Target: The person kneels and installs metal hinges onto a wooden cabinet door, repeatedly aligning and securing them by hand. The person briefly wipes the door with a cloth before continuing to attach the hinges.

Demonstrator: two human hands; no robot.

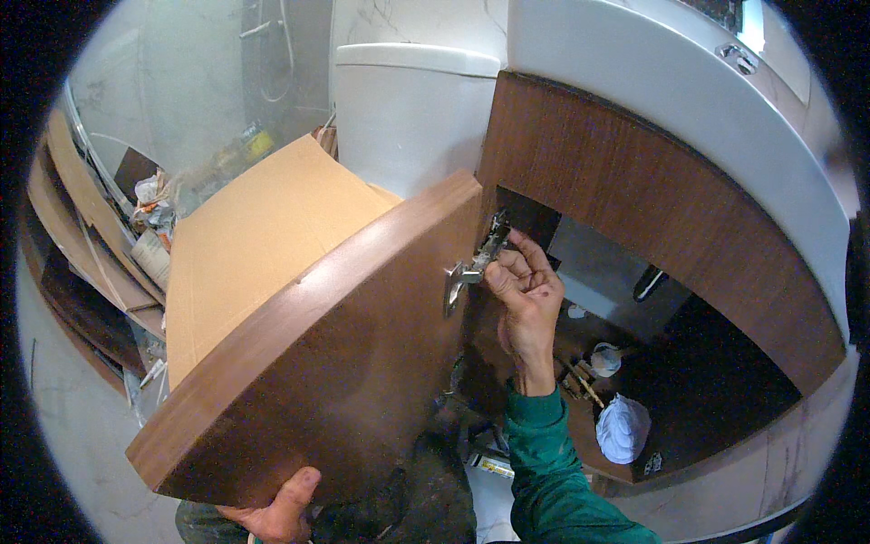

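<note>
A brown wooden cabinet door (335,354) stands swung out at the left of the vanity cabinet (652,172). Under its lower edge, my left hand (276,515) grips the door, thumb on the inner face and the other fingers hidden beneath. My right hand (530,295), in a green sleeve, pinches the arm of a metal hinge (489,249) between thumb and fingers. The hinge's cup (455,288) sits in the door near its edge, and its arm reaches to the cabinet's side by the opening. Whether a screw joins it there I cannot tell.
Inside the cabinet lie a white cloth bundle (623,428), a small white cup (605,359) and a thin stick-like tool. A white toilet tank (412,109) and a large cardboard sheet (263,245) stand behind the door. Boards and debris (100,227) crowd the far left.
</note>
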